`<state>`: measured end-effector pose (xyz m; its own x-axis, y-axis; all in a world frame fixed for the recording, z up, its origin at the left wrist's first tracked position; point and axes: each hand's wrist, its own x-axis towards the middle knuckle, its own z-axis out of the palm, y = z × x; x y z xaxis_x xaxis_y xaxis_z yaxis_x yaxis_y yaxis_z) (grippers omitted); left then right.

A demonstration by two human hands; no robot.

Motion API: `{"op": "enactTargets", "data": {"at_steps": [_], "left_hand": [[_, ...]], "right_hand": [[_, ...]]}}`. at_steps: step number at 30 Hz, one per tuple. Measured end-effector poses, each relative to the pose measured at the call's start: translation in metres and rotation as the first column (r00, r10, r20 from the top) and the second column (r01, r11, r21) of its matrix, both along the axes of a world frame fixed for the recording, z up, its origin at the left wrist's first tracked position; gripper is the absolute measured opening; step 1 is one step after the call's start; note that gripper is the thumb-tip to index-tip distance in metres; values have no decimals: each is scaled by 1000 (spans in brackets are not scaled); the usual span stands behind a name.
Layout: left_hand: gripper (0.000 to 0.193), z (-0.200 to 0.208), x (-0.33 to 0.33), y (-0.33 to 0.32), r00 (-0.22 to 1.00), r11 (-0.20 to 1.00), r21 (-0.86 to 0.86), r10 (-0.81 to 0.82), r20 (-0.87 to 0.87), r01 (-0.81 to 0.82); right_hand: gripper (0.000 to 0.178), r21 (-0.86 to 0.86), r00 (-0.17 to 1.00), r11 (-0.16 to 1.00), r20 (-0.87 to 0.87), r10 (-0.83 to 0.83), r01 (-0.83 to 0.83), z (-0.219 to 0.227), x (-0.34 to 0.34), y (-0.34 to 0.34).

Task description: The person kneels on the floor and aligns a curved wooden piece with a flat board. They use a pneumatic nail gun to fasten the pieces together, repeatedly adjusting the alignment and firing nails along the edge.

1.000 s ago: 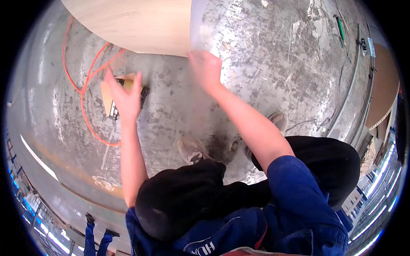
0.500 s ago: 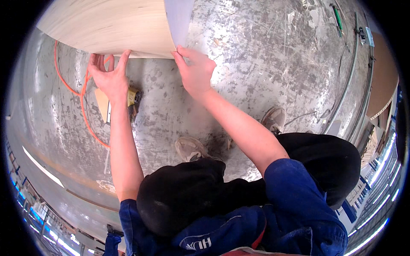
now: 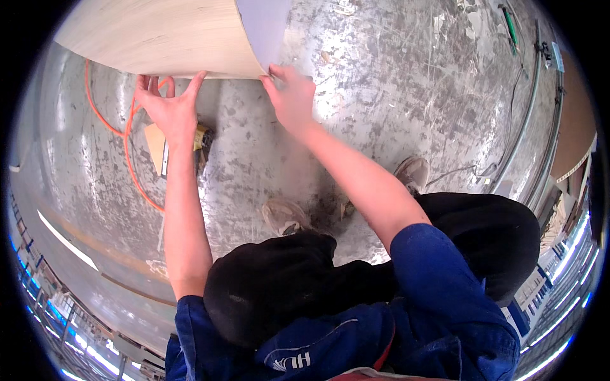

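Note:
A pale wood-grained sheet, like thin plywood or veneer, fills the upper left, its near edge facing me. My left hand grips that edge, thumb against it and the other fingers bent beside it. At the sheet's near right corner, my right hand pinches the edge between thumb and fingers; part of this hand is blurred. A smooth pale lilac surface shows along the sheet's right side. Below the left hand, partly hidden by my forearm, lies a yellow and black tool beside a light wooden piece.
An orange hose loops over the scuffed grey floor at left. A green-handled tool, a thin cable and long metal rails lie at right, beside a brown board. My shoes stand below my hands.
The sheet's near edge has moved slightly away from me, and both hands have shifted a little with it. Both keep their hold. The view has tilted slightly.

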<state>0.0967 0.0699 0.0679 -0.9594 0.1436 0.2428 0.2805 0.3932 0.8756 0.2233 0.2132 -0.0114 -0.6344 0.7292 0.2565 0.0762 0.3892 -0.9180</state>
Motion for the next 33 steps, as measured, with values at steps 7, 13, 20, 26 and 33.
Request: {"op": "enactTargets", "data": {"at_steps": [7,13,20,26,33], "left_hand": [[103,3,2,3,1000,997,-71,15,13,-14],[107,-2,-2,-2,1000,996,-85,13,16,-12],[106,0,-2,-2,999,994,-104,-14,29,17],[109,1,0,0,999,996,-79,-35,13,36],[106,14,10,2,998,999,24,-44,45,43]], "right_hand": [[26,-109,978,989,172,121,-103,-25,3,17],[17,-91,949,991,290,120,-98,-11,12,18],[12,53,970,992,223,96,-110,-33,5,19],[16,105,970,979,193,151,-174,-35,5,26],[18,118,955,971,237,177,-209,-37,5,26]]}}
